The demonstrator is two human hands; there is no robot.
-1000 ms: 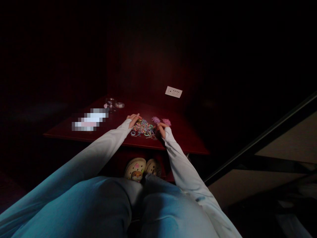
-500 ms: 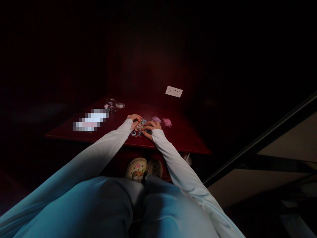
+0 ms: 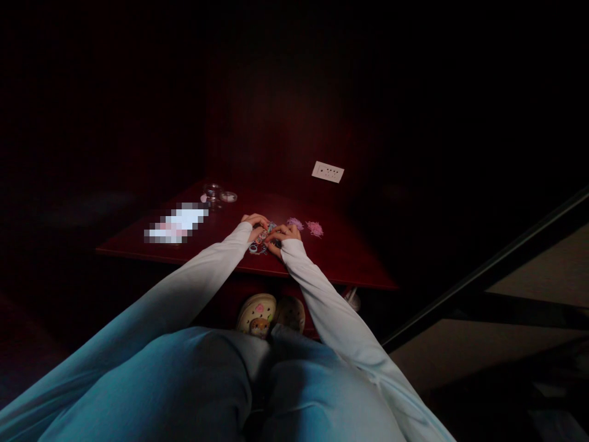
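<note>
"What lies nearest us?"

"The clogs [image 3: 256, 309], below the pile [image 3: 262, 236], past our knees. Then comes the front edge of the table [image 3: 340, 261], on the near side of the pile."

"And where is the pile from our hands?"

"Right between them: small coloured bands, mostly under our fingers. Our left hand [image 3: 256, 222] is at its left and far side, our right hand [image 3: 284, 234] at its right. Both touch it, so we can't call either nearer."

"Which way does it run?"

"We can't tell its long axis, since our hands cover too much. One pale ring [image 3: 253, 248] shows at its near left edge."

"How open are our hands?"

"Both are half curled, fingertips down in the bands. Whether either pinches one, we can't tell."

"What do we see beyond?"

"The purple heap [image 3: 295, 223] is right of the pile and a little farther, just past our right hand. The pink heap [image 3: 315, 229] is farther right, apart from it."

"Any containers?"

"Well left of the pile and farther back, we see a clear jar [image 3: 213, 195]; its contents are too dim to make out. Beside it, a round case [image 3: 229, 197] shows something pale inside."
</note>
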